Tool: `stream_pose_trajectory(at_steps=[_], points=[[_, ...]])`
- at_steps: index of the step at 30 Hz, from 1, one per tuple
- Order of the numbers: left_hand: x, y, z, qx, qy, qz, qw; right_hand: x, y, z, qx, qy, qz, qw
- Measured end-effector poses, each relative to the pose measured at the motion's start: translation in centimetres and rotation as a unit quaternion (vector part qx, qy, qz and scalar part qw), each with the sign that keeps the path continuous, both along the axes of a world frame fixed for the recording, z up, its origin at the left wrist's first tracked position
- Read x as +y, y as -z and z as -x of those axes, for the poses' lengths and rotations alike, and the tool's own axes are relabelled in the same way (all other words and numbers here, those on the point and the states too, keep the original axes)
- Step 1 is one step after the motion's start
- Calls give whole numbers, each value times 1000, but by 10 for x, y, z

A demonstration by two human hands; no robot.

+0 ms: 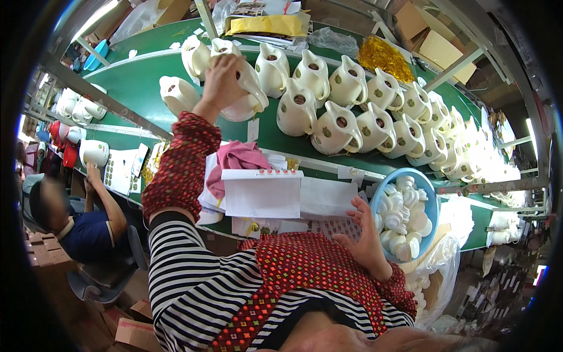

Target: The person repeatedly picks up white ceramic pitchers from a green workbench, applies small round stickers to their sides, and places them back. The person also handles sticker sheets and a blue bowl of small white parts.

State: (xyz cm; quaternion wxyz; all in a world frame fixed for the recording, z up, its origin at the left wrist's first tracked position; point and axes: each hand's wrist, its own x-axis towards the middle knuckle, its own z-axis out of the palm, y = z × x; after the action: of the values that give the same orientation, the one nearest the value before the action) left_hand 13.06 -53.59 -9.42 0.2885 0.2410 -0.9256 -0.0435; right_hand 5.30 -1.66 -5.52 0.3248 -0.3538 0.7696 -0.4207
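Observation:
My left hand (224,85) reaches across the green bench, its fingers curled over the top of a cream jug (241,104) with a curved handle. The hand hides part of that jug's mouth. More cream jugs stand close by, one of them a jug on the left (178,95) and another a jug behind it (196,58). My right hand (365,237) holds nothing, fingers apart, close to the near bench edge. Beside it is a light blue basin (434,217) full of white plastic lids (404,205).
Rows of cream jugs (349,79) run along the green bench (138,76) to the right. In front of me lie a pink cloth (241,158) and a white paper-covered box (263,196) with small red pieces. A co-worker (88,217) sits at left. Metal posts (111,105) frame the bench.

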Motion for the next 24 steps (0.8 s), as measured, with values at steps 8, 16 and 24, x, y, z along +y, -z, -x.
stream_pose_trajectory(at_steps=[8, 16, 24], points=[[-23, 162, 42, -31, 44, -50, 997, -27, 5, 1, 39, -27, -34, 998], [89, 41, -10, -86, 99, -243, 961, -112, 50, 16, 124, -64, 50, 989], [132, 78, -80, -314, 239, -220, 892, -211, 118, 5, 293, -253, 34, 922]])
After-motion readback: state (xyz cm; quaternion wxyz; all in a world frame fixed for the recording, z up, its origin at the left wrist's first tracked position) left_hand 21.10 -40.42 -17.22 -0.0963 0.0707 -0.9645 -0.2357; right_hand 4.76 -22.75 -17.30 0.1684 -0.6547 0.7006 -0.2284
